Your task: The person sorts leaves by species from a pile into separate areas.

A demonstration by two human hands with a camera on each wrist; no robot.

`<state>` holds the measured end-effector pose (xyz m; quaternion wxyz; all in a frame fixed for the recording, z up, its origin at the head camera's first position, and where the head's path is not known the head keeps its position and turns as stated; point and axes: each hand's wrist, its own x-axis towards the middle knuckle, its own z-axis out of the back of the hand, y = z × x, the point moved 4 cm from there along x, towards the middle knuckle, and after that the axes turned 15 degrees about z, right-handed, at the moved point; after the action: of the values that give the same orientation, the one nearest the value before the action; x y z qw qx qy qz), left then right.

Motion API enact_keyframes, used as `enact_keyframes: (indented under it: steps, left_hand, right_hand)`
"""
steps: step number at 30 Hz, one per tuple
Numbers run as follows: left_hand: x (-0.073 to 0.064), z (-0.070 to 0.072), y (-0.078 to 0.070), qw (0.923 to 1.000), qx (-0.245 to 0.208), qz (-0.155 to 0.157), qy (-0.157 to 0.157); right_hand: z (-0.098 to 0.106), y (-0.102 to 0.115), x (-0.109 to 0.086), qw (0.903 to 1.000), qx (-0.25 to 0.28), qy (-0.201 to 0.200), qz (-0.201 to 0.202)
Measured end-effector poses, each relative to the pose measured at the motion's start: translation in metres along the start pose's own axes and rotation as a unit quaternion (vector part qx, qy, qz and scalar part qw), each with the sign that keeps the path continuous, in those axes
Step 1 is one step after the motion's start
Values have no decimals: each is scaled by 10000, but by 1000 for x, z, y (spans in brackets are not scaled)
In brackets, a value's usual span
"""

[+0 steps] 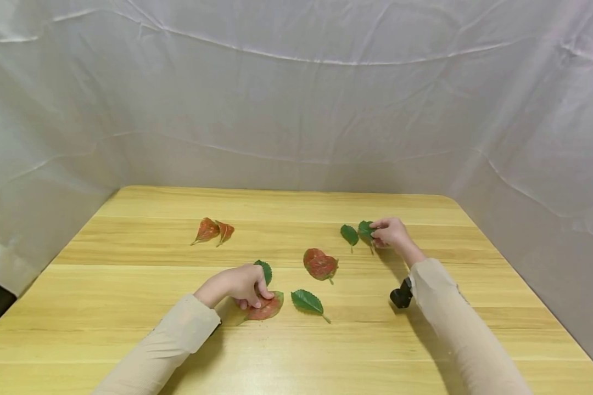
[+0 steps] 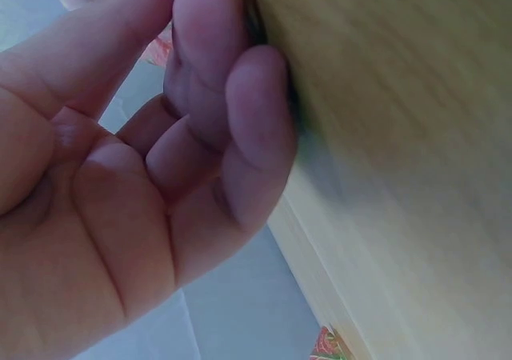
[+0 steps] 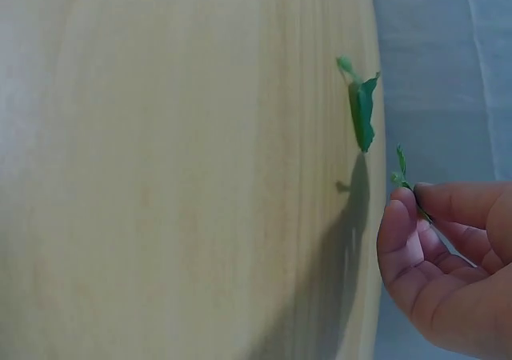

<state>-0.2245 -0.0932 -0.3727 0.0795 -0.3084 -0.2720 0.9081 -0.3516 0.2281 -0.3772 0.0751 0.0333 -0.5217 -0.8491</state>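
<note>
Low in the head view, my left hand [image 1: 237, 283] pinches a red leaf [image 1: 270, 310] with green edges, thumb and fingertips at its left part. In the left wrist view its curled fingers [image 2: 260, 108] lie right at the tabletop, and most of the leaf is hidden. Farther off on the right, my right hand [image 1: 392, 233] pinches a small green leaf [image 1: 365, 228] between thumb and index finger. Only a narrow strip of that leaf [image 3: 402, 162] shows in the right wrist view. Just left of it lies a second green leaf [image 1: 348, 234].
A green leaf [image 1: 264, 270] sits partly behind my left hand, another green leaf [image 1: 306, 300] to its right. Overlapping red leaves [image 1: 321, 264] lie mid-table, and two red leaves [image 1: 207, 230] at back left. A black wrist camera [image 1: 401, 296] hangs by my right sleeve. Pale cloth [image 1: 296, 109] surrounds the wooden table [image 1: 143, 302].
</note>
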Motion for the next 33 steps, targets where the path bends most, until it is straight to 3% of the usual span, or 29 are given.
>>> enact_keyframes:
  steps: [8,17,33]
  left_hand:
    - [0,0,-1,9999,61,-110,5]
    - [-1,1,-1,10000,56,40,-34]
    - [0,1,1,10000,3,14,-28]
  right_hand:
    - [-1,-5,5,9991,-346,118,-200]
    - [-4,-7,6,9975,-612,222,-256]
    - [-1,1,-3,9982,-575,151,-100]
